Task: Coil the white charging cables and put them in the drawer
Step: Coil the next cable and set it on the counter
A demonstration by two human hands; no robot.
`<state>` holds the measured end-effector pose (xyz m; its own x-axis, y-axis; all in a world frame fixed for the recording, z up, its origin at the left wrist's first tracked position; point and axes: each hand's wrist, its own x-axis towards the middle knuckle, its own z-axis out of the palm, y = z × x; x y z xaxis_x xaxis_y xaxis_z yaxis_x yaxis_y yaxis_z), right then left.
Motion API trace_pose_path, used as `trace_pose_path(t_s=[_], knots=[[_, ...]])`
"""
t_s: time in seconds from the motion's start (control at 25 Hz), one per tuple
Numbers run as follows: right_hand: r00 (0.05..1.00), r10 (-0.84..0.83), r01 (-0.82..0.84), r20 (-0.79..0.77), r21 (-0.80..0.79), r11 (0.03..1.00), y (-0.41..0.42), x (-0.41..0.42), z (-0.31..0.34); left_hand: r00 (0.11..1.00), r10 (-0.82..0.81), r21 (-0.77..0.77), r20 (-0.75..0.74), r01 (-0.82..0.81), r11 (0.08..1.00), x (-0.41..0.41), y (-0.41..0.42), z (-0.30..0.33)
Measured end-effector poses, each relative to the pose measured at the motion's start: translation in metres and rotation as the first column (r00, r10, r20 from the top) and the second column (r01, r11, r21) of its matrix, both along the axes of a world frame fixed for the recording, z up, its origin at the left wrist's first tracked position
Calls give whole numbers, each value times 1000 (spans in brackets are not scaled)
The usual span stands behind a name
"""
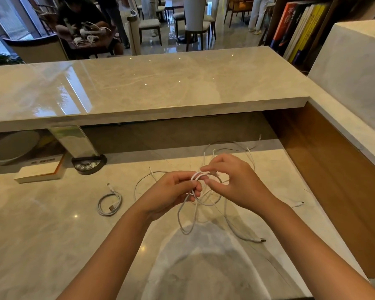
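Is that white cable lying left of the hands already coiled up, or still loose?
Coiled. The white charging cable lies wound into a small neat ring on the marble desk, its plugs showing, touched by neither hand.

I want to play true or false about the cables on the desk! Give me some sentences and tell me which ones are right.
1. Both hands hold the same white cable. True: the left hand and right hand pinch the cable being coiled.
2. A finished coil lies on the desk left of the hands. True.
3. The finished coil is black. False: it is white.
4. The held cable's plug hangs in the air. False: it lies on the desk.
5. A book lies at the desk's far left. True.
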<state>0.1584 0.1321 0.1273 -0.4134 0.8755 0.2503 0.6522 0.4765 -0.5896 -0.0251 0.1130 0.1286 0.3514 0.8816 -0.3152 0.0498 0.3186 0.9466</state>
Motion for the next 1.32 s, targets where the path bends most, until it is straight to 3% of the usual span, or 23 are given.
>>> trace_pose_path(t_s=[0.12,0.2,0.32,0.44,0.48,0.56,0.64,0.72,0.8,0.92,1.04,1.12,1.2,1.24,1.32], knots=[[1000,-10,10,8,5,1000,3,-3,-4,998,-11,27,-60,12,1000,-3,2,2],[992,-71,51,-105,-183,982,7,-2,-3,986,53,133,-161,-32,991,-2,4,2],[921,-161,-51,-355,-520,853,10,2,1,954,130,288,-270,-49,956,-2,7,1],[784,-336,-119,-522,-657,745,9,3,6,930,183,354,-319,-62,933,-1,7,-4],[784,-342,-106,-518,-654,749,8,3,8,922,217,369,-321,-90,925,0,7,-7],[885,-264,-5,-384,-575,818,7,4,10,908,276,382,-314,-146,913,2,7,-11],[983,-151,93,-109,-412,907,4,3,12,902,295,390,-315,-160,907,4,8,-12],[989,-124,140,81,-241,960,2,0,11,912,280,378,-299,-156,913,7,7,-11],[985,-159,168,68,-167,971,4,-1,12,942,237,263,-238,-173,949,7,8,-10],[986,-147,155,85,-96,983,7,0,9,992,113,-34,-61,-115,993,-1,10,-11],[986,-163,162,-32,-25,986,8,-1,6,981,112,-101,158,-97,990,-4,9,-11],[891,-297,249,-344,-177,952,8,-3,2,921,207,-106,331,-182,978,0,9,-6],[673,-449,106,-588,-524,845,6,-9,-5,861,289,-75,419,-284,956,2,13,1],[660,-453,-9,-599,-610,792,2,-12,-12,845,310,-46,436,-323,945,3,16,4],[817,-254,-176,-518,-643,745,-10,-16,-19,829,321,11,459,-366,930,3,21,8]])
